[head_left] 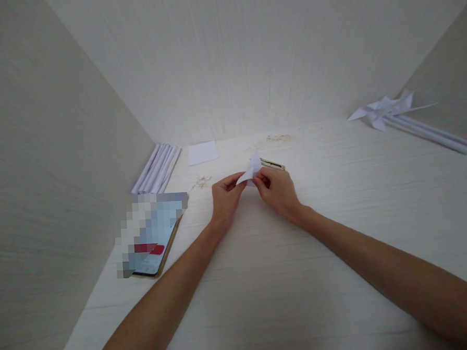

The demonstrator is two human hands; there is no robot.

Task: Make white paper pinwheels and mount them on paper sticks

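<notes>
Between my two hands, a small white paper pinwheel head (pixel 251 171) is held a little above the table, its blades partly folded and sticking up. My left hand (pixel 226 196) pinches its left side between thumb and fingers. On the other side, the fingertips of my right hand (pixel 276 189) are closed on the paper too. Just behind my right hand lies a slim gold and black cutter (pixel 272 164), partly hidden by the hand. The exact folds under my fingertips are hidden.
Rolled white paper sticks (pixel 157 168) lie at the left wall, with a phone (pixel 158 236), partly pixelated, before them. A square paper sheet (pixel 202 152) and small scraps (pixel 201 182) lie nearby. Paper pinwheels (pixel 386 109) on sticks (pixel 435 133) rest at the far right.
</notes>
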